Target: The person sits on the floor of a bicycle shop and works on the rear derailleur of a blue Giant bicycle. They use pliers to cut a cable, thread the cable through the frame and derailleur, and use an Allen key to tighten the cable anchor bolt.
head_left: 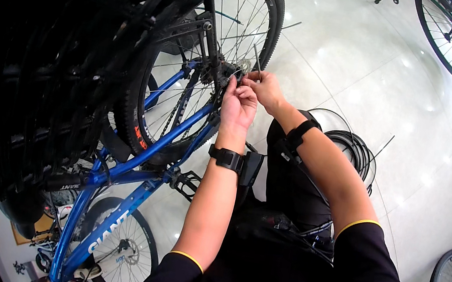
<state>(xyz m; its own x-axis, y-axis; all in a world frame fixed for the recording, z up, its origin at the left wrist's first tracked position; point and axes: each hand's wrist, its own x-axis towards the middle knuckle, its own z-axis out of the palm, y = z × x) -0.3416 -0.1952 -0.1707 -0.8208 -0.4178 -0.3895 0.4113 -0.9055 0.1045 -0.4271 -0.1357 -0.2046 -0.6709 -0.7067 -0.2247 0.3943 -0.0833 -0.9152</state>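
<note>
Shop floor; hands (249,94) pinch cable (257,62) at rear wheel (217,50).

A coil of black cable (356,151) lies on the pale floor (422,114).

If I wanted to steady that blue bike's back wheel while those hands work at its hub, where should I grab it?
Probably the knobby tyre of the rear wheel at its far edge, coming from the open floor side. There the rim stands free, while both the left hand and right hand crowd the hub and the blue frame blocks the near side.
</note>
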